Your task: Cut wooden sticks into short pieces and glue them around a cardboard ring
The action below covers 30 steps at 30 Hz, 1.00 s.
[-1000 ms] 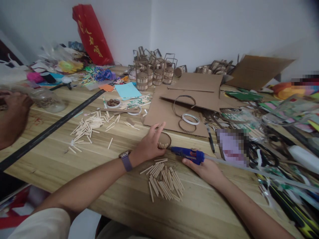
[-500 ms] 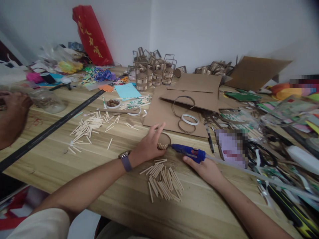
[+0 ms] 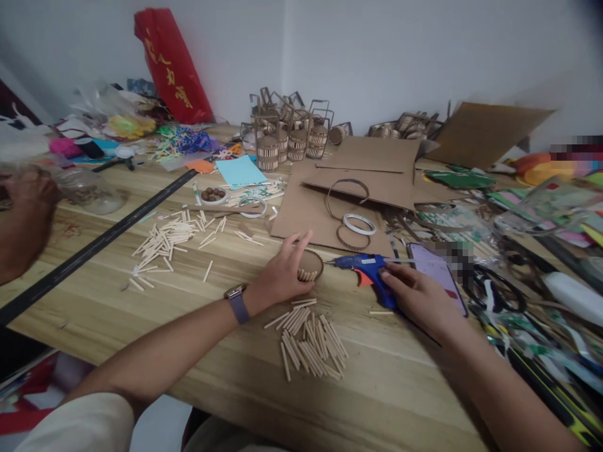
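My left hand (image 3: pixel 281 271), with a watch on its wrist, grips the near left side of a small round cardboard piece (image 3: pixel 311 258). Short wooden sticks (image 3: pixel 307 275) stand side by side along that piece's near edge. In my right hand (image 3: pixel 414 295) is a blue glue gun (image 3: pixel 365 267) with an orange trigger. Its tip points left, just short of the cardboard round, and the fingers close around the back of its handle. A pile of loose short sticks (image 3: pixel 311 345) lies on the table right below my left hand.
Another stick pile (image 3: pixel 167 242) lies left. Behind are cardboard sheets (image 3: pixel 301 207), tape rolls (image 3: pixel 358 224) and small stick baskets (image 3: pixel 296 144). A phone (image 3: pixel 436 276), cables and tools crowd the right. At far left, another person's hand (image 3: pixel 31 207) is near a clear jar (image 3: pixel 97 191).
My right hand has drawn the glue gun back to the right, away from the cardboard round, and turned it so the trigger shows. My left hand has stayed in place.
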Available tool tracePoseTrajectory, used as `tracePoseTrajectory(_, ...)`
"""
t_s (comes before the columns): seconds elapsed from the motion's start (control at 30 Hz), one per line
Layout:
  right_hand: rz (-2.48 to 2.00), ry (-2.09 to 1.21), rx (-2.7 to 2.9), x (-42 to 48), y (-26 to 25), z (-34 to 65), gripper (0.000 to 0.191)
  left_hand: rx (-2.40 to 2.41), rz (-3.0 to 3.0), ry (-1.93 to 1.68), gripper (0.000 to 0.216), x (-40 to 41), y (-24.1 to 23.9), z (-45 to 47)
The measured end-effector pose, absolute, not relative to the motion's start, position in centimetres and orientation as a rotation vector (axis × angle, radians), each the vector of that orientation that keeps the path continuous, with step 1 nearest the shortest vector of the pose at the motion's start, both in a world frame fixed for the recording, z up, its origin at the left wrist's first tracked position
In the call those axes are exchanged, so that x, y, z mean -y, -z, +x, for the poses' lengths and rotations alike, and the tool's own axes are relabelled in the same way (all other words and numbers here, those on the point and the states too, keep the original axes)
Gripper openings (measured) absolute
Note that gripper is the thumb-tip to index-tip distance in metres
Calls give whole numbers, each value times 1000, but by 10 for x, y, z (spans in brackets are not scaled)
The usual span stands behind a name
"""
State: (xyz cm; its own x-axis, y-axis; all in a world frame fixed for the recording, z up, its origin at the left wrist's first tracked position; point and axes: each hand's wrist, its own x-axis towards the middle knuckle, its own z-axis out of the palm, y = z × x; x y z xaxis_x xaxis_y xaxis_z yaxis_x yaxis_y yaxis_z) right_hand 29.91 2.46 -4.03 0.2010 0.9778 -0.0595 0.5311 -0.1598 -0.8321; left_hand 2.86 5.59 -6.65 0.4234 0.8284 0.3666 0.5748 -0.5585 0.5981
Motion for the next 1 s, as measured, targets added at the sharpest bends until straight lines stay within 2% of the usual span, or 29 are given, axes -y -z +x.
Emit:
tracePoseTrajectory(0.07, -1818, -406, 1704, -21, 39, 297, 33, -1201, 2299, -904, 97, -56, 66, 29)
tracePoseTrajectory(0.13, -1729, -160, 1949, -13, 35, 289, 25, -1204, 2294, -896, 97, -56, 66, 28)
tracePoseTrajectory(0.2, -1638, -251, 2164, -1, 29, 275, 19, -1203, 2285, -893, 97, -56, 65, 28)
tracePoseTrajectory(0.33, -1492, -699, 2406, 22, 20, 244, 8, -1208, 2285, -893, 100, -56, 65, 28)
tracePoseTrajectory(0.4, -1492, -777, 2453, 30, 20, 233, 11, -1211, 2294, -899, 100, -56, 65, 28)
tracePoseTrajectory(0.6, -1630, -763, 2454, 37, 29, 222, 9, -1194, 2301, -902, 99, -56, 66, 27)
tracePoseTrajectory(1.0, -1623, -794, 2420, 37, 36, 226, 16, -1190, 2281, -910, 100, -56, 65, 28)
